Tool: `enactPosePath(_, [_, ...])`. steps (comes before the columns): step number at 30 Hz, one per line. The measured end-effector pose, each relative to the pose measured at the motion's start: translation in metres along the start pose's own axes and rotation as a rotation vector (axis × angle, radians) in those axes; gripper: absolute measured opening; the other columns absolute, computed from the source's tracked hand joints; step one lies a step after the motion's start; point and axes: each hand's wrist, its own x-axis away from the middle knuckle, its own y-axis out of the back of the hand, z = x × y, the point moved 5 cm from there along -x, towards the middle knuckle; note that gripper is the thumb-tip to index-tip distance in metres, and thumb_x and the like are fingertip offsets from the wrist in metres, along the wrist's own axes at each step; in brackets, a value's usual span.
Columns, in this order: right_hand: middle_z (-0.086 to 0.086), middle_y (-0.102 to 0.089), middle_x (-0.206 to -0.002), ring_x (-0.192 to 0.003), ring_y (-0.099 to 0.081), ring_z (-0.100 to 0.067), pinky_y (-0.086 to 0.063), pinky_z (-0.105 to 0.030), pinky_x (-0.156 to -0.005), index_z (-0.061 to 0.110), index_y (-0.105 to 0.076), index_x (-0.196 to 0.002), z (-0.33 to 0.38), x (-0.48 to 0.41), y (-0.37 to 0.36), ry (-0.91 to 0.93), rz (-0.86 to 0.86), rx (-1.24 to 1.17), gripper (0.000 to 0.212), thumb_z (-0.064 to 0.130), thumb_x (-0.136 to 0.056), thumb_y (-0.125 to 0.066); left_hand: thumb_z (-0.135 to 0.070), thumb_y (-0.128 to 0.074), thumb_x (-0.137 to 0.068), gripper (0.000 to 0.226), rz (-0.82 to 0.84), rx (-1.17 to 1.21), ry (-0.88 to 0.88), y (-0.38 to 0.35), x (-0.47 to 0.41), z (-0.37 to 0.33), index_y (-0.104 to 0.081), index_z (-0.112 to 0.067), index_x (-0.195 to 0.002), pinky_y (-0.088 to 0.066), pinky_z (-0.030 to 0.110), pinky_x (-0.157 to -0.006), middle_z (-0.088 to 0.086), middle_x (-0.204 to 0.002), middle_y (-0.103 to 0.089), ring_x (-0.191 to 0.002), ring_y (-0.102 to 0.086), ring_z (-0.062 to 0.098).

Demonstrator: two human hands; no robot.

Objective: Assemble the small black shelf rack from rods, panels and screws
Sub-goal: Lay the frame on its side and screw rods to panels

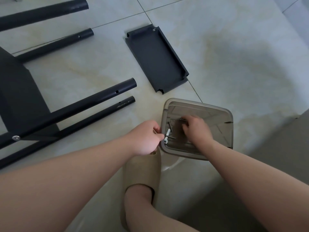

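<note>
A partly built black rack lies at the left, its panel (16, 91) joined to long rods (100, 96) that point right. A silver screw head (16, 137) shows on the near rod. One loose black panel (155, 59) rests on the floor, open side up. A translucent brown container (230, 124) holds loose screws (170, 125) and a small white wrench (167, 133). My left hand (147, 139) is at the container's left rim, fingers curled, pinching a thin metal piece beside the wrench. My right hand (194, 129) is inside the container, fingertips curled on a screw (183, 120).
The floor is pale glossy tile. My foot in a beige slipper (142, 171) sits just below the container, touching its near corner. Two more rack rods (55, 46) extend across the upper left. A grey surface edge (284, 139) rises at the right.
</note>
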Motion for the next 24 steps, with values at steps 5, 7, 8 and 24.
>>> enactPosePath(5, [-0.014, -0.064, -0.113, -0.104, -0.06, -0.04, -0.048, -0.039, -0.076, 0.009, -0.066, -0.113, 0.01, -0.008, -0.007, -0.016, -0.001, 0.039, 0.021, 0.016, -0.098, -0.054, -0.022, -0.055, -0.1, 0.006, 0.005, -0.002, 0.01, 0.0, 0.0, 0.0, -0.053, -0.019, -0.095, -0.046, 0.025, -0.054, 0.01, -0.08, -0.064, -0.063, -0.061, 0.021])
enactPosePath(7, [-0.016, -0.066, -0.108, -0.098, -0.062, -0.04, -0.044, -0.037, -0.07, 0.009, -0.065, -0.109, 0.013, -0.011, -0.009, -0.02, -0.009, 0.074, 0.018, 0.019, -0.098, -0.056, -0.022, -0.054, -0.1, 0.006, 0.007, 0.0, 0.01, 0.0, 0.0, 0.0, -0.052, -0.019, -0.095, -0.046, 0.024, -0.054, 0.011, -0.08, -0.063, -0.063, -0.06, 0.022])
enactPosePath(8, [-0.016, -0.067, -0.105, -0.095, -0.063, -0.04, -0.043, -0.036, -0.068, 0.01, -0.065, -0.108, 0.014, -0.011, -0.01, -0.016, -0.014, 0.095, 0.017, 0.02, -0.098, -0.056, -0.021, -0.054, -0.1, 0.006, 0.011, 0.011, 0.011, -0.001, 0.0, 0.001, -0.052, -0.019, -0.095, -0.047, 0.027, -0.056, 0.012, -0.08, -0.062, -0.063, -0.059, 0.023])
enactPosePath(24, [0.013, -0.057, -0.063, -0.065, -0.056, -0.016, -0.052, -0.041, -0.067, 0.021, -0.061, -0.092, 0.097, 0.073, 0.093, 0.239, -0.221, -0.318, 0.009, 0.018, -0.087, -0.068, -0.037, -0.039, -0.104, 0.04, -0.154, 0.341, 0.185, 0.06, 0.038, -0.013, -0.066, -0.008, -0.098, -0.048, 0.029, -0.067, 0.01, -0.098, -0.069, -0.078, -0.062, 0.021])
